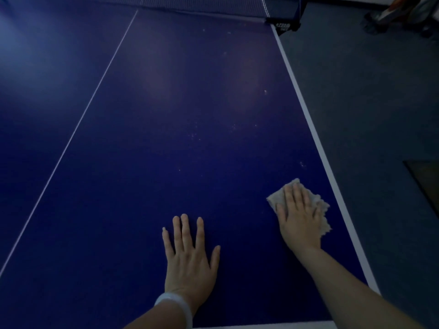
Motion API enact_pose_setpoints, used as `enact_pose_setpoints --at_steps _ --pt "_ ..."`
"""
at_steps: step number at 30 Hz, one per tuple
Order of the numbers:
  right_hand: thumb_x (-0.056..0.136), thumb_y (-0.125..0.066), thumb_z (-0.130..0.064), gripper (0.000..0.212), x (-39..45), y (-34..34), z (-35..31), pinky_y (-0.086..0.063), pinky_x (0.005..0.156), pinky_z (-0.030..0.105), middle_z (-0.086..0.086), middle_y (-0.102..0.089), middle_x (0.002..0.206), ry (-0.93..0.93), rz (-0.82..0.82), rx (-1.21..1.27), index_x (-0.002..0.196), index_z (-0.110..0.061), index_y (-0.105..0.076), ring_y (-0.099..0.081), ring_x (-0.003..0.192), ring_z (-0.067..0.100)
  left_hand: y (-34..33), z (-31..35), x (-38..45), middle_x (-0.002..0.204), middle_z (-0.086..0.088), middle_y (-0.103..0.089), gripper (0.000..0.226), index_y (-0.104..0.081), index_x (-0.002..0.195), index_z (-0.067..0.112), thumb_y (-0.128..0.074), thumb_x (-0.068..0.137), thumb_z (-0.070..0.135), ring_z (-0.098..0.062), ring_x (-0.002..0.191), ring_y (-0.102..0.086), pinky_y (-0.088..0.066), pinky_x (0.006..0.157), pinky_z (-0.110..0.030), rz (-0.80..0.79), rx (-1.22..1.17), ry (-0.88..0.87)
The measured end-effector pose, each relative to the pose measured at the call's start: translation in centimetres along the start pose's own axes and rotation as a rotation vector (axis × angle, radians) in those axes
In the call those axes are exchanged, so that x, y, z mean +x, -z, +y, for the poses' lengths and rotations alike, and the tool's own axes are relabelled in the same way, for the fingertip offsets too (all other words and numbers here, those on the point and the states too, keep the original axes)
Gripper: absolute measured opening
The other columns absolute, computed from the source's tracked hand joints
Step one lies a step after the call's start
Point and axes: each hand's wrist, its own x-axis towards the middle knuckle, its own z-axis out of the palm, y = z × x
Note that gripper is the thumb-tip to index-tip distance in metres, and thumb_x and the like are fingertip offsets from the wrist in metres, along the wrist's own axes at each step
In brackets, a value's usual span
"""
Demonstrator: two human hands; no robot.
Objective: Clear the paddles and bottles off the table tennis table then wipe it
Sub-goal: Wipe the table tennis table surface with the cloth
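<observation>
Table (180, 115) fills most of the head view, dark blue top, dim light. White centre line (78, 124) runs from near left up toward the net (202, 4) at the top edge. White side line (316, 136) marks the right edge; white end line shows at the bottom. Net post clamp (283, 26) sits at the far right corner, black with white lettering, too blurred to read.

Right hand (298, 222) lies flat on a cloth (318, 207), fingers straight and close together, pressing it onto the table near the right side line. Cloth is pale beige, crumpled, ragged at the right edge, sticking out past the fingertips and on both sides of the hand. Cloth is on the near right part of the table, just inside the side line.

Left hand (190, 260) rests palm down on bare table, fingers straight and spread, holding nothing. White wristband (175, 307) on the left wrist. The two hands are well apart, left one nearer the end line, right one a bit farther in.

Pale specks and smudges (197, 136) dot the surface in the middle and toward the right, some near the side line above the cloth.

Grey floor (368, 115) to the right of the table. Dark flat shape (425, 181) on the floor at the right edge, cannot tell what. Blurred items (394, 15) at the top right corner, cannot tell what.
</observation>
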Motion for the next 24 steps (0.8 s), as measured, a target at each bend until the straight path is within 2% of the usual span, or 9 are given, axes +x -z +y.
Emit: enact_pose_setpoints --at_steps 3,6,9,12,14,19,24 --pt "0.093 0.008 -0.057 0.07 -0.2 0.2 -0.5 -0.006 0.121 0.054 -0.006 0.012 0.163 -0.023 0.004 0.007 0.156 -0.027 0.002 0.011 0.15 0.012 -0.1 -0.3 -0.1 0.155 -0.026 -0.026 0.074 -0.034 0.149 0.009 -0.028 0.094 0.058 -0.039 0.147 -0.018 -0.02 0.113 -0.063 0.015 -0.014 -0.029" --pt "0.094 0.004 -0.055 0.069 -0.3 0.3 -0.4 -0.006 0.121 0.053 -0.005 0.008 0.164 -0.03 0.012 -0.008 0.156 -0.025 -0.001 0.008 0.15 0.012 -0.4 -0.6 -0.2 0.156 -0.025 -0.025 0.073 -0.03 0.149 0.011 -0.017 0.097 0.06 -0.039 0.146 -0.019 -0.017 0.114 -0.062 0.008 -0.047 -0.047" --pt "0.096 0.001 -0.054 0.067 -0.3 0.0 -0.2 -0.009 0.121 0.053 -0.005 0.005 0.164 -0.038 0.031 -0.007 0.156 -0.026 -0.003 0.006 0.151 0.012 -0.1 -1.1 0.6 0.152 -0.026 -0.031 0.075 -0.037 0.145 0.009 -0.01 0.098 0.061 -0.04 0.142 -0.026 -0.014 0.115 -0.056 0.005 -0.08 -0.111" --pt "0.098 -0.006 -0.053 0.064 -0.2 -0.2 -0.2 -0.013 0.12 0.054 -0.006 0.001 0.164 -0.044 0.039 -0.001 0.156 -0.026 -0.004 0.002 0.151 0.013 1.2 -0.4 3.1 0.152 -0.02 -0.035 0.07 -0.047 0.142 0.008 -0.026 0.097 0.056 -0.034 0.141 -0.032 -0.02 0.112 -0.05 0.006 -0.076 -0.344" --pt "0.098 -0.01 -0.051 0.064 -0.1 -0.2 -0.2 -0.014 0.12 0.054 -0.005 -0.002 0.164 -0.05 0.037 -0.008 0.157 -0.026 -0.008 -0.001 0.151 0.013 2.1 1.2 5.9 0.154 -0.018 -0.033 0.071 -0.041 0.146 0.008 -0.033 0.094 0.056 -0.032 0.144 -0.029 -0.021 0.112 -0.048 0.024 -0.092 -0.408" --pt "0.099 -0.009 -0.051 0.064 -0.1 -0.4 -0.2 -0.013 0.119 0.054 -0.004 -0.002 0.164 -0.063 0.02 -0.023 0.157 -0.025 -0.009 -0.003 0.151 0.015 1.9 4.6 12.3 0.156 -0.021 -0.028 0.075 -0.033 0.15 0.008 -0.024 0.097 0.06 -0.033 0.146 -0.024 -0.015 0.114 -0.047 -0.011 -0.095 -0.314" --pt "0.097 0.003 -0.055 0.066 3.4 0.6 0.8 -0.011 0.12 0.055 -0.004 0.002 0.164 -0.057 -0.002 0.003 0.156 -0.026 -0.004 0.001 0.151 0.015 1.0 4.4 12.5 0.159 -0.019 -0.02 0.072 -0.026 0.153 0.008 -0.023 0.099 0.055 -0.032 0.149 -0.016 -0.014 0.117 -0.049 -0.025 -0.048 -0.323"
